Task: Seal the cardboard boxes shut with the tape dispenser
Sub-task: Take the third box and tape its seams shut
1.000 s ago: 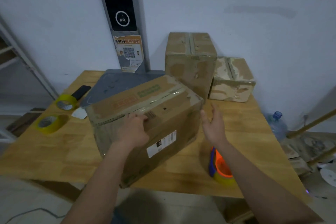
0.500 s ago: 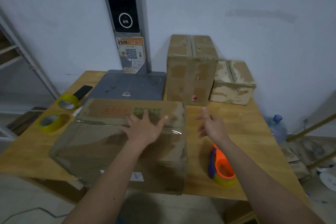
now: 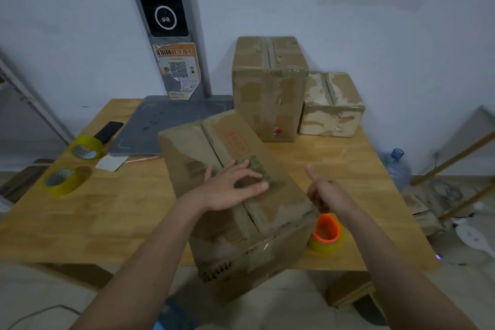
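A long cardboard box (image 3: 235, 142) lies on the wooden table (image 3: 112, 209), its near end hanging over the front edge. The flap seam runs along its top. My left hand (image 3: 230, 190) rests flat on the box top with fingers spread. Just off the box's right side hovers my right hand (image 3: 325, 194), thumb up, its fingers loosely curled and holding nothing. The orange tape dispenser (image 3: 325, 233) with a yellowish roll sits on the table below my right hand, beside the box. Two taped boxes, a tall one (image 3: 269, 88) and a small one (image 3: 332, 107), stand at the back.
Two yellow tape rolls (image 3: 85, 147) (image 3: 63, 181) lie at the table's left, with a black phone (image 3: 108, 131) and a white card (image 3: 111, 162). A grey scale platform (image 3: 171, 120) with a tall post is at the back. A water jug (image 3: 397, 169) stands on the floor right.
The box has been turned on the table from lying crosswise to pointing toward me. My left hand stayed on its top; my right hand stayed free beside it.
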